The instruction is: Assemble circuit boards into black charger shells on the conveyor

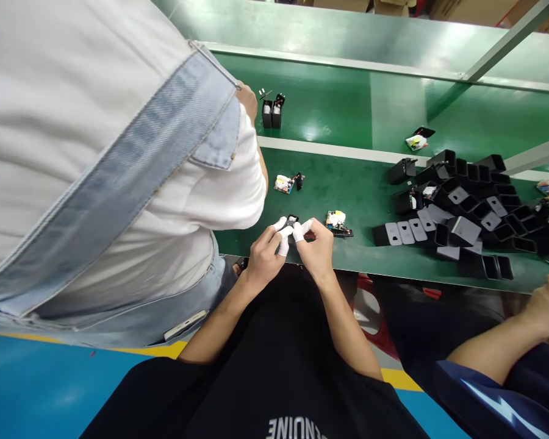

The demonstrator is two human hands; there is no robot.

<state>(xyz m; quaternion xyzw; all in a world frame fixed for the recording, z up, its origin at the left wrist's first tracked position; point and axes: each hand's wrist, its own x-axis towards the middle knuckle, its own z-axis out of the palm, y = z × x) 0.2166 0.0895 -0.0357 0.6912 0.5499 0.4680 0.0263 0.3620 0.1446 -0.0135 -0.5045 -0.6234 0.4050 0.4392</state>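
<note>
One co-worker (119, 171) in a white shirt and denim overalls fills the space left of the working hands, a phone (185, 325) poking out of a pocket. Ahead and to the left of the hands I can see that co-worker's hand (247, 100), partly behind the sleeve; I can't tell whether it holds anything. Just right of it, two black cases (271, 116) stand side by side on the green bench (343, 177), parts showing at their tops. Nearer, a little ahead of the hands, lies a loose board (282, 183) with white and yellow patches, a small black cap (299, 180) beside it.

The left hand (266, 250), white covers on its fingertips, is pinched closed on a small black part (292, 218). That part sits between both hands, over the bench's near edge, mostly hidden by fingers. The right hand (317, 244), thumb and forefinger covered in white too, pinches at the same part from its side.

Just right of the right hand rests a second board (335, 219), and well ahead of that, a third (416, 142). Farther right of the hands spreads a jumbled pile of black cases (462, 231), several showing pale grey ends. Beyond it, a second co-worker's forearm (498, 341) reaches in from a dark blue sleeve (489, 390).
</note>
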